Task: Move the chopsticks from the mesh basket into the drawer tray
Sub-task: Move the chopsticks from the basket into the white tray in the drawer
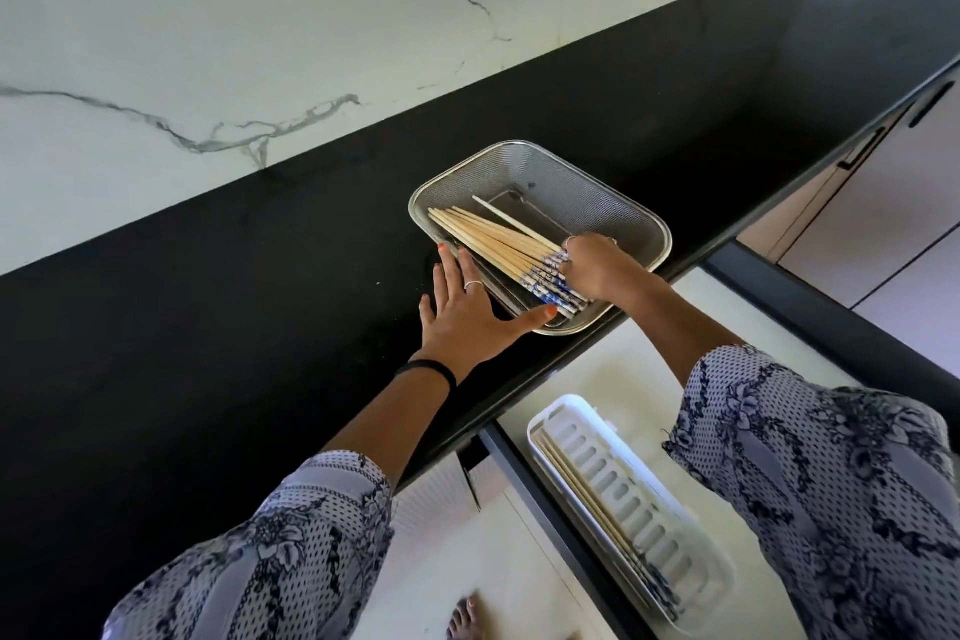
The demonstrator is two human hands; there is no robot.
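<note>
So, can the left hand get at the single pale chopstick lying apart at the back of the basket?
Probably yes. The left hand rests open on the mesh basket rim, and the pale chopstick lies uncovered. But the bundle of chopsticks and the right hand lie between, so it must reach over them.

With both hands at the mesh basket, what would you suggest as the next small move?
Probably lift the chopsticks out: the right hand already grips their patterned ends, the left hand rests against the mesh basket, and the drawer tray waits below.
</note>
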